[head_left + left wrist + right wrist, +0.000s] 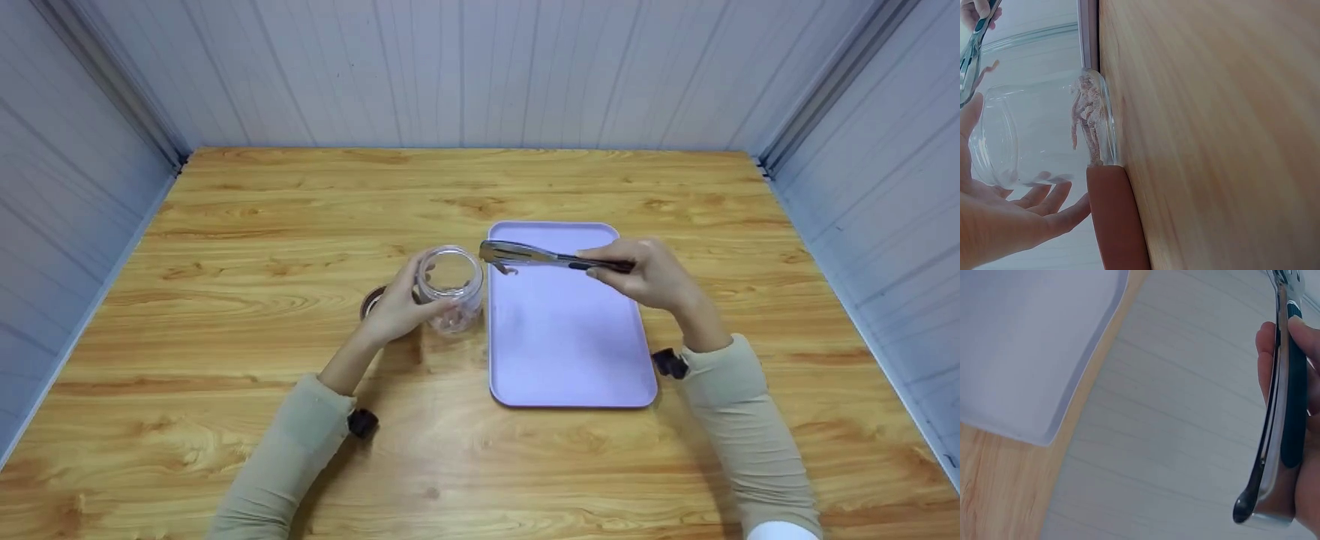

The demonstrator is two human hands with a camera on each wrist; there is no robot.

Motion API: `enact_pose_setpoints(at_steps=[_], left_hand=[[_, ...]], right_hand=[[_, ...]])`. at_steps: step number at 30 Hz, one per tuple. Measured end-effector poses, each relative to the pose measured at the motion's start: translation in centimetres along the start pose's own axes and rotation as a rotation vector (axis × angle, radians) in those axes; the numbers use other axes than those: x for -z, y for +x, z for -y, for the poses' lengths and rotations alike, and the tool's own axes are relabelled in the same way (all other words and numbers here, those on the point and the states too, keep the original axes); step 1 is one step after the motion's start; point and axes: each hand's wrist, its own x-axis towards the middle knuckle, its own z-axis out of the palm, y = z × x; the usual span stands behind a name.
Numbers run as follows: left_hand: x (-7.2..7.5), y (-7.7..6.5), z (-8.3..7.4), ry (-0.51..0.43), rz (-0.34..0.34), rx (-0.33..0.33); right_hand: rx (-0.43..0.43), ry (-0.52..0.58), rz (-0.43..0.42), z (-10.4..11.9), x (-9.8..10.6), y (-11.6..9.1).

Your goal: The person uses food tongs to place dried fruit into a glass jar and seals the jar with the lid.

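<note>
My left hand (396, 309) curls around a clear jar (459, 298) with an open mouth, standing on the table left of the tray. Several pale, pinkish dried strips (1089, 109) lie at the jar's bottom. In my right hand (654, 276) I hold metal tongs (531, 255) with dark grips. Their slotted tips are just right of the jar's mouth, over the tray's upper left edge. A small brownish strip (506, 269) hangs from the tongs; the left wrist view also shows this strip (987, 72) beside the tongs.
A lilac rectangular tray (570, 345) lies right of the jar. Beside the left hand, a round brown lid (1116, 219) lies against the jar's base, partly hidden in the head view. The wooden table (300, 217) is bounded by pale panelled walls (465, 75).
</note>
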Motion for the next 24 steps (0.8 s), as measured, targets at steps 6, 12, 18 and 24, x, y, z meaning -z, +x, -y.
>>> enact_pose_setpoints(at_steps=[6, 12, 18, 24], left_hand=[[0.0, 0.0, -0.1, 0.008, 0.004, 0.012], [0.0, 0.0, -0.1, -0.003, 0.008, 0.025], [0.0, 0.2, 0.3, -0.022, 0.016, 0.024], [0.0, 0.2, 0.3, -0.019, 0.016, 0.023]], right_hand=[[0.022, -0.009, -0.027, 0.3, -0.7, 1.2], [0.027, -0.015, -0.063, 0.5, -1.7, 2.1], [0.057, 0.012, -0.096, 0.4, -2.7, 2.5], [0.067, 0.021, -0.091, 0.4, -3.4, 2.7]])
